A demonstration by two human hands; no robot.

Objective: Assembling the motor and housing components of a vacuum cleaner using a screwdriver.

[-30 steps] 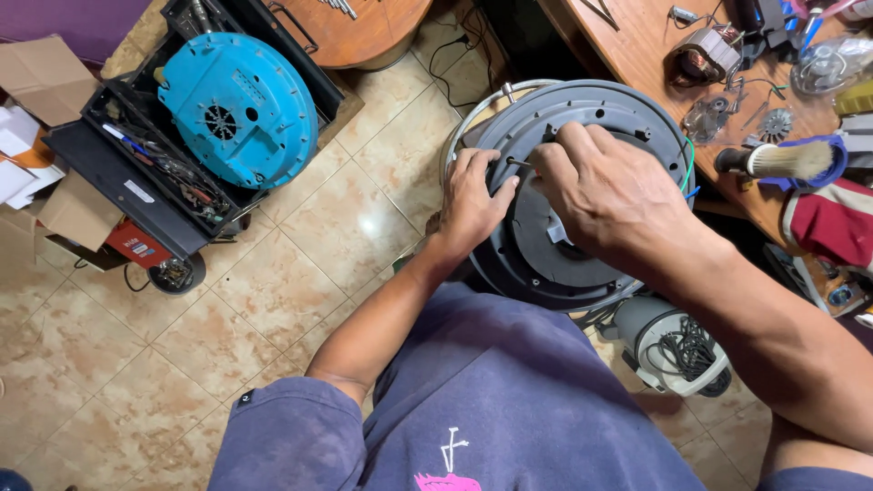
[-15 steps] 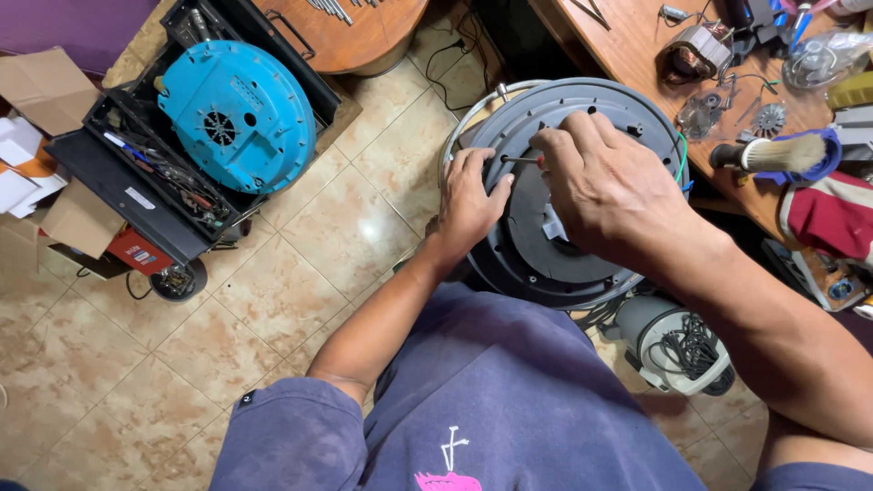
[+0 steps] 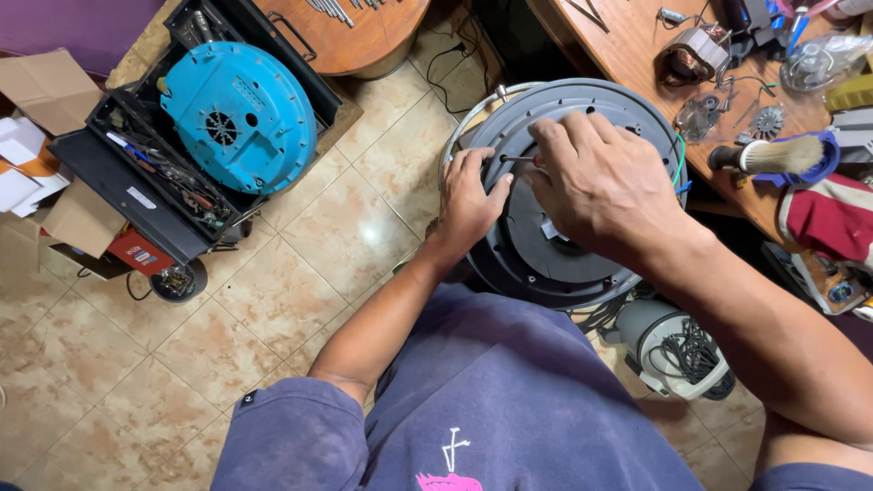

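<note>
Bracing the round grey housing [image 3: 546,264], which rests on our lap beside the wooden bench [image 3: 637,64], with our left hand [image 3: 468,202], fingers curled on its rim, we keep the thin screwdriver [image 3: 516,159], pinched in our right hand [image 3: 596,182], square to the screw.

A single head-worn camera looks steeply down from above the person's chest, close over both hands at the round dark grey ribbed metal housing [image 3: 564,227] in the lap. It faces forward over the beige tiled floor [image 3: 300,273], the brown wooden worktop [image 3: 637,55] at upper right.
</note>
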